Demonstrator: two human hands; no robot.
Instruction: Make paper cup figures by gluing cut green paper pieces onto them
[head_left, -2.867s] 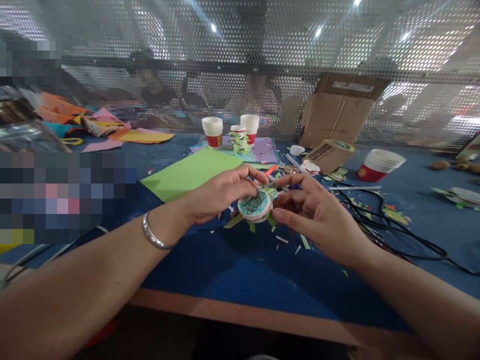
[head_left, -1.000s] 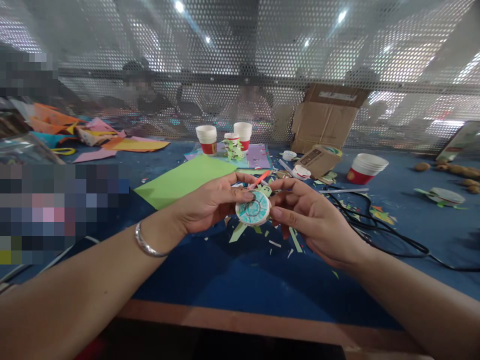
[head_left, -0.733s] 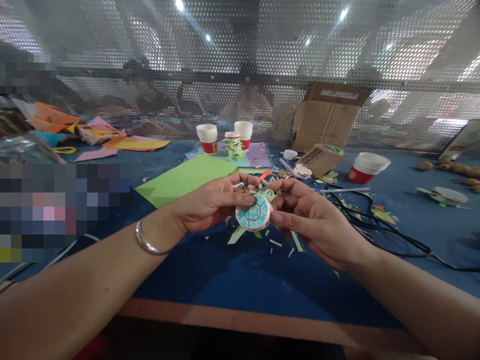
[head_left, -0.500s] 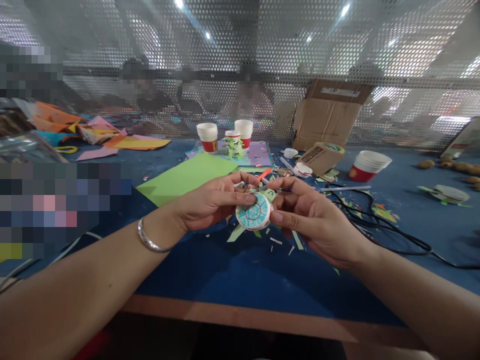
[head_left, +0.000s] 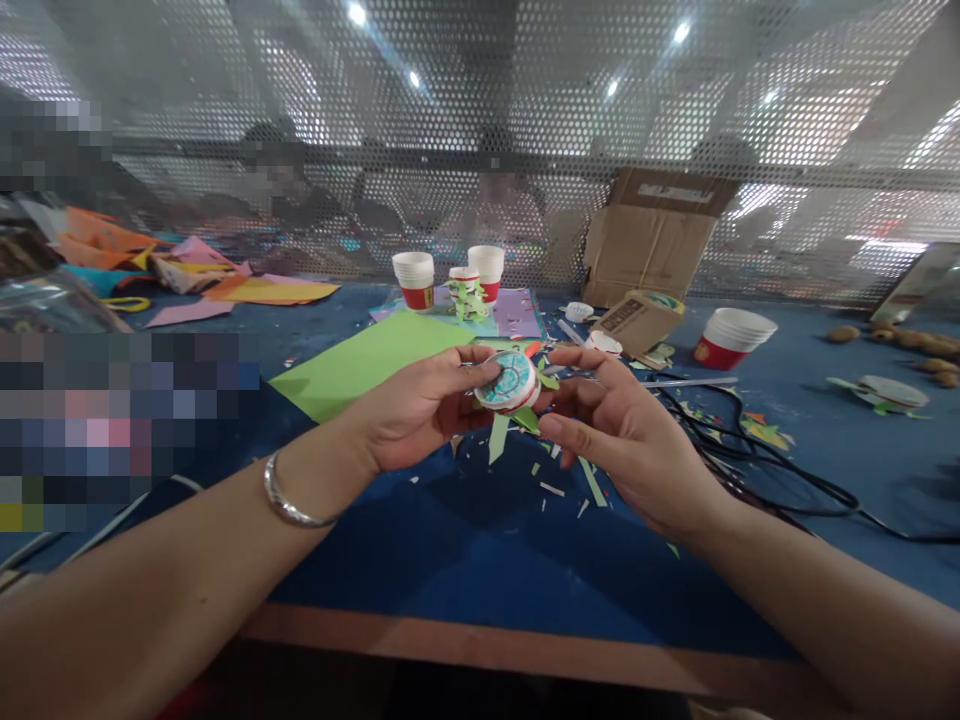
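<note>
Teal-topped disc (head_left: 511,383): lies at frame centre, round, no clear long axis | left hand (head_left: 416,412): nearer, pinches disc's left edge, thumb on top | right hand (head_left: 628,432): hangs just right of disc, fingers curled, grip on green flaps (head_left: 528,419) impossible to tell

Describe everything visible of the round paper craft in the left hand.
The round paper craft is a white disc, its tilted upper face teal with darker lines, its side marked red. Green flaps jut from its right and lower edges. The left hand grips it, thumb on top, above the blue table; whether the right hand touches it is unclear.
</note>
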